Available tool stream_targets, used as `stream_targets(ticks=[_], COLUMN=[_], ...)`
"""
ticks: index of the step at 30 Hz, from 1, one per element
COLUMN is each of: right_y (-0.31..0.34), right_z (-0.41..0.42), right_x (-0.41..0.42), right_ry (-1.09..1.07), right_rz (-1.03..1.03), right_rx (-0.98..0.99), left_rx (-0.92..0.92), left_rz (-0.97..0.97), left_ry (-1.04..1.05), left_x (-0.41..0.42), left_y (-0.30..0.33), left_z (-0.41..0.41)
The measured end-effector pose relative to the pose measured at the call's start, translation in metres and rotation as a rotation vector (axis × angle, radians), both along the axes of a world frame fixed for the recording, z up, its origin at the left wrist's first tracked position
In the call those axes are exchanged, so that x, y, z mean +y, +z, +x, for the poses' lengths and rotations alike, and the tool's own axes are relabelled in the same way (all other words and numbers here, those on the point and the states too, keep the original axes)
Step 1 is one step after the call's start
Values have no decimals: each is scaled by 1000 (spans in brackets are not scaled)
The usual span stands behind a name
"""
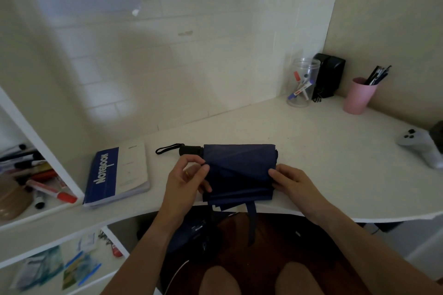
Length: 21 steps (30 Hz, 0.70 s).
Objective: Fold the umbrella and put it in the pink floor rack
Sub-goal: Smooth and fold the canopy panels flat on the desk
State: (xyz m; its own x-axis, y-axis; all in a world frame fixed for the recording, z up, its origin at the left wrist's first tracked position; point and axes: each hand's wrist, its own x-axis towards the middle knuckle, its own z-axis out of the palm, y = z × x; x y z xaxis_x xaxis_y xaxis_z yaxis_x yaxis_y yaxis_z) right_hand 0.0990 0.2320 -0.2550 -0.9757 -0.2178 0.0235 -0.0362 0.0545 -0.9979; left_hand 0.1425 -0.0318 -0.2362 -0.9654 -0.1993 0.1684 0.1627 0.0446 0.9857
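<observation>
The navy fabric of the collapsed umbrella (pixel 239 167) is pinched between thumb and fingertips by the left hand (pixel 185 181) near the handle end, while its opposite edge is gripped by the right hand (pixel 291 181). The umbrella is laid flat at the front edge of the white desk (pixel 323 139), its strap (pixel 251 225) hanging over the edge. A blue notebook (pixel 117 175) is seen beside it on the left.

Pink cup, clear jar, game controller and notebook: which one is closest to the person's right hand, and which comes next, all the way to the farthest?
From the right hand:
1. Game controller, right desk edge, probably nearest.
2. Clear jar, back of the desk by the wall.
3. Pink cup, back right corner.
4. Notebook, far left, beyond the left hand.
Jar, cup and controller are close; that order is a best guess.
</observation>
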Motion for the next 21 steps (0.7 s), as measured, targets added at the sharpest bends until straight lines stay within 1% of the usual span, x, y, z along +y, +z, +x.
stream_targets(ticks=[2, 6, 8, 10, 13, 16, 17, 19, 21], right_y=[0, 2, 3, 3, 5, 5, 5, 4, 4], right_z=[0, 2, 3, 3, 2, 3, 3, 5, 5], right_x=[-1, -3, -4, -5, -6, -5, -4, -4, -3], right_ry=[-8, -26, -44, -56, -51, -45, -36, -22, -14], right_rz=[-22, -38, -44, -36, -16, 0, 16, 72, 66], right_rx=[-20, -59, -70, -77, -67, -38, -24, 11, 34], left_rx=[1, -143, -163, -131, -41, 39, 22, -85, -218], left_rz=[-10, 70, 20, -52, -91, -44, 2, 78, 36], left_ry=[12, 22, 23, 18, 54, 36, 10, -10, 6], left_x=[-1, -6, -6, -4, -4, -1, 2, 5, 4], left_y=[1, -1, -2, -2, -2, 2, 5, 6, 3], left_z=[0, -1, 0, 3, 4, 4, 5, 4, 1])
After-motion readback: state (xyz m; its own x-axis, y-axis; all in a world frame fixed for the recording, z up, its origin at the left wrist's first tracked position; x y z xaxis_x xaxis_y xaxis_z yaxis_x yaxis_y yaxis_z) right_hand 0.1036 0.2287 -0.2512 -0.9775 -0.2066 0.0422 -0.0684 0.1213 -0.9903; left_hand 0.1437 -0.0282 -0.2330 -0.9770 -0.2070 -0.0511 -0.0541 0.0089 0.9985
